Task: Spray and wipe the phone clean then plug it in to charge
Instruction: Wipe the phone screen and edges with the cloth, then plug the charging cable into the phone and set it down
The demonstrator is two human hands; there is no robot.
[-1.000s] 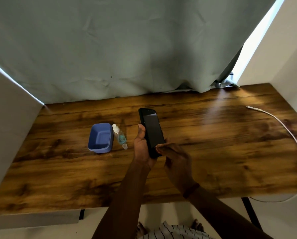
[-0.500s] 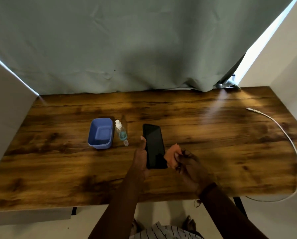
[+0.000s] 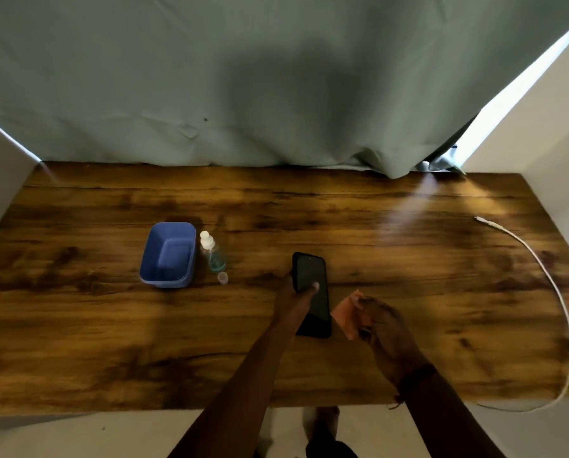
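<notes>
Overhead, a grey-green curtain (image 3: 243, 77) hangs behind a dark-grained wooden table (image 3: 78, 325), its hem bunched at the far right corner where daylight comes in beside a white wall (image 3: 547, 127). Along the table's right side a white charging cable (image 3: 556, 292) curves from its plug near the far edge down past the front edge. Left of centre sits a blue plastic tub (image 3: 169, 256), open side up, and just beside it on its right stands a small clear spray bottle (image 3: 213, 254) with blue liquid and a white nozzle; its small cap (image 3: 222, 278) rests on the wood in front of it. Near the middle a black phone (image 3: 311, 294), screen dark, is gripped by the left hand (image 3: 301, 292), thumb laid across the glass and fingers behind the left edge; whether it touches the table cannot be told. Just right of the phone, apart from it, the right hand (image 3: 379, 320) pinches a small orange cloth (image 3: 347, 314) between thumb and fingers.
</notes>
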